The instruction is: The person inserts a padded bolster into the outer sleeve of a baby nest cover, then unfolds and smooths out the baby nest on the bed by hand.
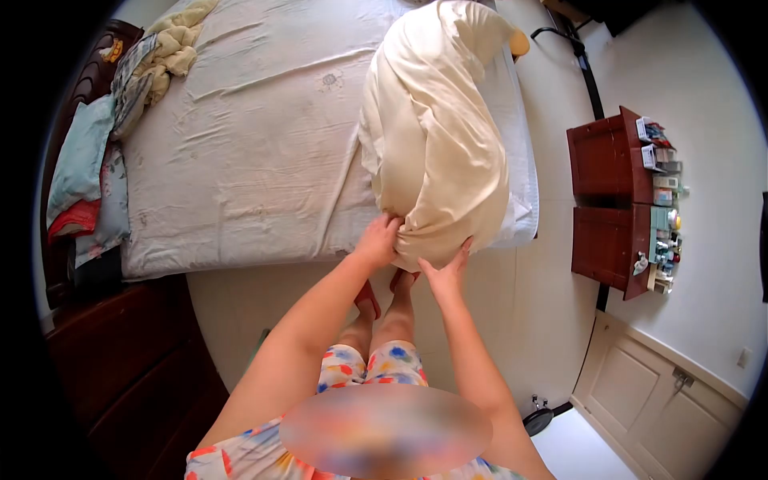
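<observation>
- Patterned top [244, 458] sits nearest, partly blurred.
- Cream quilt [448, 132] lies bunched on bed's [256, 160] foot end.
- Left hand [378, 242] grips near edge; right hand [446, 276] spreads against it, hold unclear.
- Judged step: gathering; next move seems to need firm two-handed hold.

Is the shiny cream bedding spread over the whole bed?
No, the cream bedding lies bunched at the end away from the pillows.

A sheeted bed [264, 144] spans the top. A cream duvet [448, 120] lies right of centre; pillows [82, 152] and a yellowish blanket [174, 52], upper left.
</observation>
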